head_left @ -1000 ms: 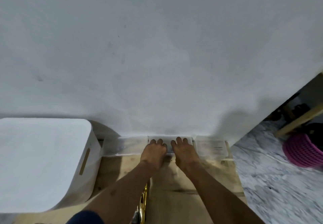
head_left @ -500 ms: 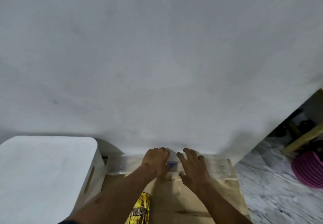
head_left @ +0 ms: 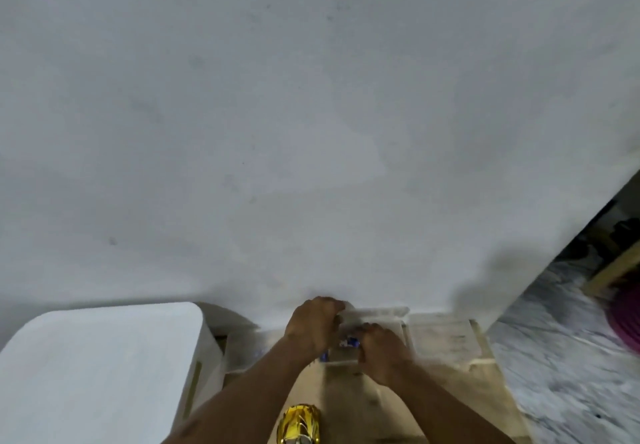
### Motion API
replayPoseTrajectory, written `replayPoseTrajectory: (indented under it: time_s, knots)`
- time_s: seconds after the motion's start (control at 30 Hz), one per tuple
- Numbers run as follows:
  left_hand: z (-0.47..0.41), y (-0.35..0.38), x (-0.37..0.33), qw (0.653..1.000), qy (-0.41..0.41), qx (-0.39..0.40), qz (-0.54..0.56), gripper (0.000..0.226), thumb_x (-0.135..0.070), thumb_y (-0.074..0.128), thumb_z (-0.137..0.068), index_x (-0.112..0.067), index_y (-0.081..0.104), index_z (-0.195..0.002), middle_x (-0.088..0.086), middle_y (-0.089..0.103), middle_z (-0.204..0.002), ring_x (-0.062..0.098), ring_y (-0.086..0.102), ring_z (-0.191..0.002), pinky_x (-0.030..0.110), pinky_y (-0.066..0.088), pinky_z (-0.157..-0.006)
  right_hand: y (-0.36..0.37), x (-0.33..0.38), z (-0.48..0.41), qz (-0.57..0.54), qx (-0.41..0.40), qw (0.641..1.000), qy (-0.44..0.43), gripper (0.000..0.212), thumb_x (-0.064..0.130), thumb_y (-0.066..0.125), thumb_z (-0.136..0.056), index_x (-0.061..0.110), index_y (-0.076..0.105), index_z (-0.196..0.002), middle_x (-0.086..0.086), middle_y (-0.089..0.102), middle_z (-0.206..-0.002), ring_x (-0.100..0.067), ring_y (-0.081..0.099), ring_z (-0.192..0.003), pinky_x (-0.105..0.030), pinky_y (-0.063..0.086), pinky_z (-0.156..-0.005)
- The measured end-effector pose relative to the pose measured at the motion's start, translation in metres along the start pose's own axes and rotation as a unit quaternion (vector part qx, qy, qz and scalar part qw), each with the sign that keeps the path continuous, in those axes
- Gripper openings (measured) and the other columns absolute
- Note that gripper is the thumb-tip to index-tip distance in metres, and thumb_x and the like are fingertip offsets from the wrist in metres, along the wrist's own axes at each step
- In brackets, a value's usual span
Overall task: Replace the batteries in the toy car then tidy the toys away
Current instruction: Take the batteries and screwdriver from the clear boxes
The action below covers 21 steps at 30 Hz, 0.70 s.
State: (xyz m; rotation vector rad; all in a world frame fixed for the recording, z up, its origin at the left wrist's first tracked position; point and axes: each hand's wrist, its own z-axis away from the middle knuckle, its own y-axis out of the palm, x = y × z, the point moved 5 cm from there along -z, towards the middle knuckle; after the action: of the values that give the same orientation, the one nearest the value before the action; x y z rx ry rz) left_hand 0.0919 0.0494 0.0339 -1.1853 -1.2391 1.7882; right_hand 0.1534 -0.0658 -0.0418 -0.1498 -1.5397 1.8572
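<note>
Toy car (head_left: pixel 298 424) waits on the table (head_left: pixel 349 405) between the forearms; left hand (head_left: pixel 311 326), flat a second ago, now grips the raised lid (head_left: pixel 377 312) of the clear box (head_left: pixel 341 357); right hand (head_left: pixel 381 353) curls inside, grasp unclear, likely after batteries

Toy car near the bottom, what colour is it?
The small shiny toy car is metallic gold-yellow. It shows best at the bottom edge of the head view.

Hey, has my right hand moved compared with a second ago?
Yes. The right hand has drawn back toward the person, from the clear plastic box's far edge to its near edge.
</note>
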Motion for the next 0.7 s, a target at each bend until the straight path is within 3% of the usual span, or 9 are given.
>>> replayPoseTrajectory:
  time_s: [0.23,0.33,0.53,0.7]
  knots:
    - [-0.005,0.005,0.009,1.0,0.008,0.004,0.004,0.039,-0.024,0.051,-0.097,-0.03,0.062,-0.134,0.002,0.067,-0.13,0.024,0.061,-0.117,0.033,0.049,-0.101,0.031,0.018,-0.002,0.081,0.032,0.996,0.027,0.043,0.024,0.046,-0.098,0.017,0.047,-0.14,-0.008,0.042,-0.146,-0.028,0.036,-0.136,-0.044,0.03,-0.11]
    - [-0.007,0.006,0.011,1.0,0.016,0.006,-0.001,0.04,-0.023,0.05,-0.097,-0.028,0.061,-0.134,0.005,0.066,-0.13,0.027,0.059,-0.118,0.033,0.048,-0.099,0.036,0.036,-0.01,0.043,0.043,0.997,0.043,0.042,0.023,0.051,-0.098,0.015,0.046,-0.139,-0.011,0.048,-0.141,-0.031,0.043,-0.131,-0.042,0.04,-0.105]
    - [-0.007,0.005,0.012,1.0,0.019,-0.006,-0.007,0.031,-0.021,0.05,-0.096,-0.023,0.067,-0.122,0.008,0.068,-0.12,0.028,0.062,-0.109,0.034,0.051,-0.091,0.044,0.059,-0.011,-0.043,0.004,0.996,0.074,0.052,0.045,0.026,-0.1,0.018,0.039,-0.142,-0.008,0.049,-0.141,-0.028,0.049,-0.124,-0.042,0.043,-0.103]
    - [-0.005,0.004,0.012,0.999,0.033,-0.014,-0.007,0.022,-0.016,0.052,-0.092,-0.016,0.069,-0.106,0.01,0.07,-0.109,0.03,0.063,-0.101,0.033,0.048,-0.08,0.038,0.056,-0.01,-0.056,0.01,0.994,0.09,0.044,0.04,0.038,-0.102,0.015,0.047,-0.137,-0.01,0.056,-0.135,-0.029,0.056,-0.12,-0.039,0.048,-0.1]
